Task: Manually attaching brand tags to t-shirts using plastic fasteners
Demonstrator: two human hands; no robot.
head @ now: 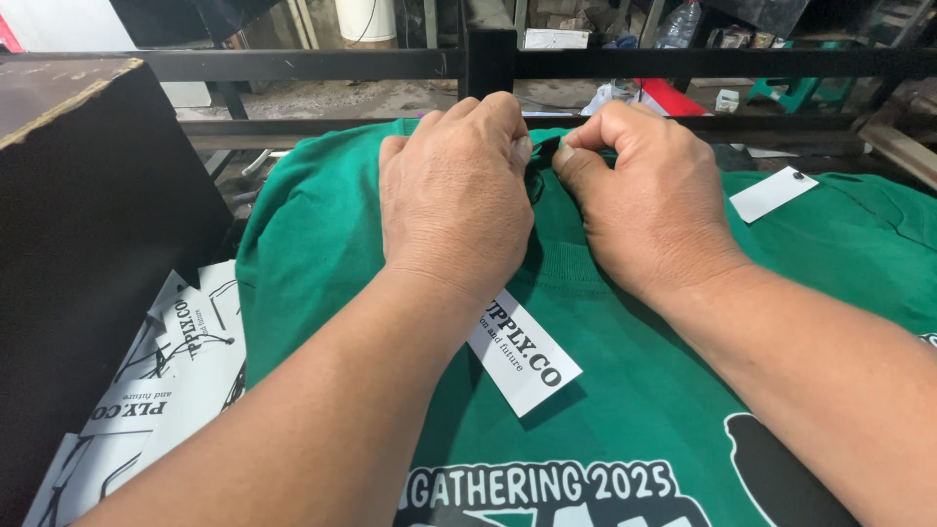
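Hands are seen from the head camera meeting at the collar of a green shirt (625, 390), which is spread flat over a dark metal frame (488, 59). The left hand (454, 195) is curled, fingertips pinched on the neckline fabric. The right hand (649, 200) is closed likewise, thumb and forefinger nipped on a thin dark string there. A white paper tag (522, 356) lies on the shirt below the left wrist. More white tags (176, 381) are piled at the left, beside a dark board (88, 244).
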